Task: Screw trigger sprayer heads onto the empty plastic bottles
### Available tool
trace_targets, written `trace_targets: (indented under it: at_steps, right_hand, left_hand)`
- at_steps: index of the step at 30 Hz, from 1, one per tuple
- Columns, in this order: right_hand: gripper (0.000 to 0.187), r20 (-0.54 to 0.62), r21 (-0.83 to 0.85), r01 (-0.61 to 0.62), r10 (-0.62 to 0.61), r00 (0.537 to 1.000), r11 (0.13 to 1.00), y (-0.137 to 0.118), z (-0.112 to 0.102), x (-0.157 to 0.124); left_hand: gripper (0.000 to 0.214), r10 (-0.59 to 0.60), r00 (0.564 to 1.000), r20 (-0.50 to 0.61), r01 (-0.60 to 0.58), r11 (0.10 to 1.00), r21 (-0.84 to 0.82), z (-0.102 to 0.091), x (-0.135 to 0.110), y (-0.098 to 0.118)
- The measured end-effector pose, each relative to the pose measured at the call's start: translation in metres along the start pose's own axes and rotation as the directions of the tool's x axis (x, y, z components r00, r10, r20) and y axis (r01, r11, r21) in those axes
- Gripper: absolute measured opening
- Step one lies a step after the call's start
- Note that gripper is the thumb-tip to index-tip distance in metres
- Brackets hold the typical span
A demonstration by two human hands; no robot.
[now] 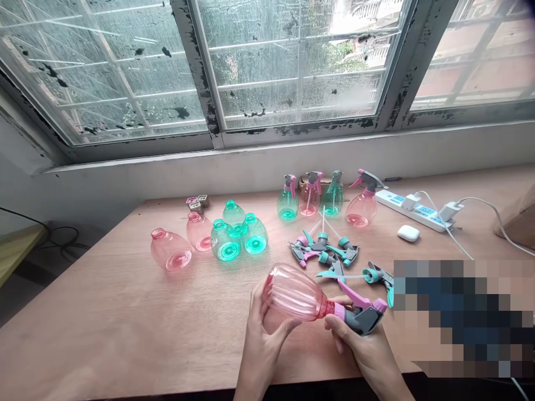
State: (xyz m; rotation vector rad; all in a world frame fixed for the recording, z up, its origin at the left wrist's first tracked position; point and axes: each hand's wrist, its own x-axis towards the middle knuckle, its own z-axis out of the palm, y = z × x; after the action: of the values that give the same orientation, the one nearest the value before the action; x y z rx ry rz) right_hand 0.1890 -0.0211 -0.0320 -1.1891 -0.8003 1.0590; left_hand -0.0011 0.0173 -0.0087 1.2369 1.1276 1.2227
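Note:
A clear pink spray bottle lies tilted sideways between my hands, above the front of the table. My left hand is wrapped around its rounded base. At the neck, my right hand grips near the pink collar of the grey-and-pink spray head, which sits on the bottle's mouth. Whether the threads are fully engaged I cannot tell. Just beyond lie several loose spray heads in grey, teal and pink, some with dip tubes showing. Another teal-and-grey spray head rests to the right.
Open pink bottles and green bottles stand left of centre. Several bottles with spray heads stand near the wall. A white power strip with cables and a white earphone case are at right. A pixelated patch covers the right front.

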Motion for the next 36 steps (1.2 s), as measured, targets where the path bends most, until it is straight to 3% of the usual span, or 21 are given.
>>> trace_targets:
  at_steps: [3, 8, 11, 18, 22, 26, 33, 36]
  right_hand:
    - [0.041, 0.033, 0.010, -0.014, 0.013, 0.999, 1.000, 0.001, -0.002, 0.002]
    - [0.050, -0.088, -0.064, 0.033, -0.039, 0.995, 0.997, -0.003, 0.004, -0.004]
    - [0.050, -0.079, -0.055, 0.019, -0.023, 0.997, 0.998, -0.004, 0.005, -0.005]
    - [0.041, 0.067, 0.039, -0.033, 0.030, 0.997, 0.999, 0.003, -0.007, 0.006]
    - [0.045, -0.018, -0.055, -0.004, 0.003, 1.000, 0.998, 0.001, -0.002, 0.001]
    - [0.047, -0.072, -0.106, -0.003, -0.004, 0.997, 0.994, -0.002, 0.004, -0.005]
    - [0.050, -0.043, -0.112, 0.019, -0.024, 0.999, 0.994, -0.007, 0.001, 0.001]
    - [0.053, -0.077, -0.117, 0.021, -0.030, 0.997, 0.993, -0.009, 0.003, -0.001]
  left_hand:
    - [0.081, 0.015, 0.999, 0.039, -0.017, 0.999, 0.037, 0.000, -0.002, 0.003]
    - [0.102, -0.033, 0.999, -0.028, 0.032, 0.999, -0.032, 0.003, -0.008, 0.006]
    - [0.095, -0.042, 0.996, -0.083, 0.037, 0.997, -0.061, 0.003, -0.008, 0.005]
    - [0.080, 0.013, 1.000, 0.003, -0.013, 0.998, 0.064, 0.001, -0.005, 0.004]
    - [0.094, -0.006, 1.000, -0.027, 0.006, 1.000, 0.022, 0.004, -0.008, 0.008]
    - [0.087, -0.031, 0.995, -0.093, 0.029, 0.999, -0.019, 0.006, -0.009, 0.011]
    - [0.082, 0.000, 0.999, -0.040, 0.000, 1.000, 0.003, 0.004, -0.005, 0.012]
    - [0.093, -0.016, 1.000, 0.011, 0.016, 1.000, 0.006, 0.003, -0.006, 0.009]
